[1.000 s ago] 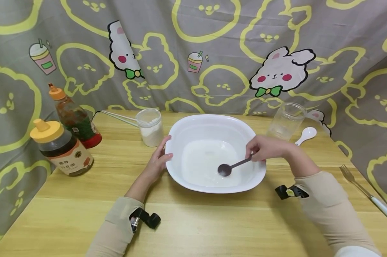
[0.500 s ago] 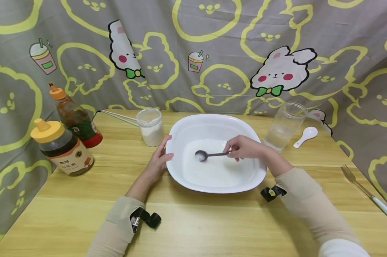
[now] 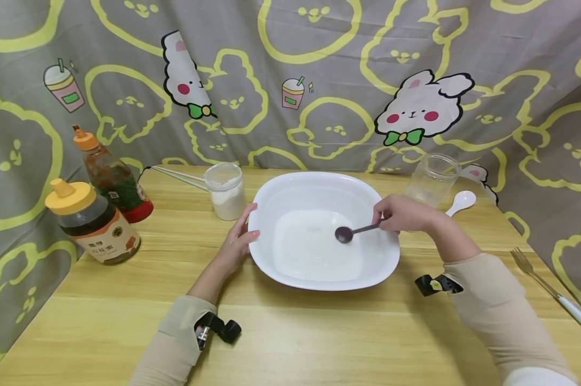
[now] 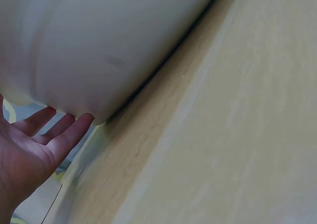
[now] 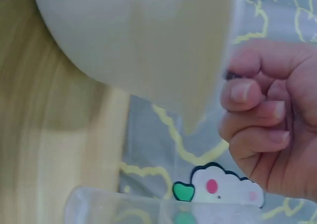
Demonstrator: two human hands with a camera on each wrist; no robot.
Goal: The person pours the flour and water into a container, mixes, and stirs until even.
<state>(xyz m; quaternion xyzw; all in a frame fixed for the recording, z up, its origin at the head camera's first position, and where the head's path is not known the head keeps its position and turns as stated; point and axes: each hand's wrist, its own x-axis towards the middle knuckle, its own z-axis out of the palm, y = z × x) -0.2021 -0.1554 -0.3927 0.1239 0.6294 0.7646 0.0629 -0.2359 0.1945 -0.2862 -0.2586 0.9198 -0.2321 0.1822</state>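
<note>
In the head view a white oval basin [image 3: 319,285] stands mid-table, with thin white liquid [image 3: 304,252] in its bottom. My left hand [image 3: 233,247] holds its left side, the thumb over the rim. In the left wrist view the fingers [image 4: 74,131] of that hand touch the outer wall. Above the basin's right side, my right hand [image 3: 406,215] pinches the handle of a dark brown measuring spoon [image 3: 344,234]. Its round bowl is over the liquid; whether it touches the surface I cannot tell. In the right wrist view the basin wall hides most of the spoon.
A jar of white powder [image 3: 226,198] stands left of the basin, chopsticks [image 3: 181,177] behind it. Further left are a honey bottle [image 3: 94,225] and a red sauce bottle [image 3: 118,179]. At right: a clear jar [image 3: 430,179], a white spoon [image 3: 463,201] and a fork [image 3: 556,292].
My right hand swept the measuring spoon leftward across the basin, then back to the right, where it is now slightly farther back than at first. The left hand and basin have stayed put.
</note>
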